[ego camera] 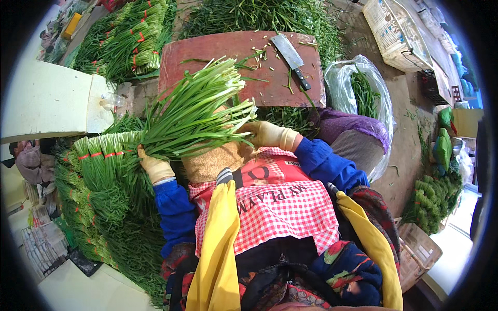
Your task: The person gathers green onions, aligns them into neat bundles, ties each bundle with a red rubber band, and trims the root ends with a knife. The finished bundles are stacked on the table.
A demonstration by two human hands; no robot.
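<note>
A large loose bundle of garlic chives (194, 112) lies over my lap, its pale cut ends pointing right. My left hand (154, 163), in a cream glove with bare fingertips, holds the leafy left side of the bundle from below. My right hand (268, 134), gloved likewise, grips stalks at the pale-end side. Beyond them stands a worn red board (218, 46), with a cleaver (290, 54) lying on it, its black handle towards me, among cut stalk bits. A tan towel (214, 161) covers my knee under the bundle.
Chive bunches tied with red bands (105, 153) are stacked at my left, more (136, 39) at the upper left. Loose chives (256, 15) pile behind the board. A clear plastic bag (342, 85) with greens stands right of it, and a white plastic crate (397, 35) at the upper right.
</note>
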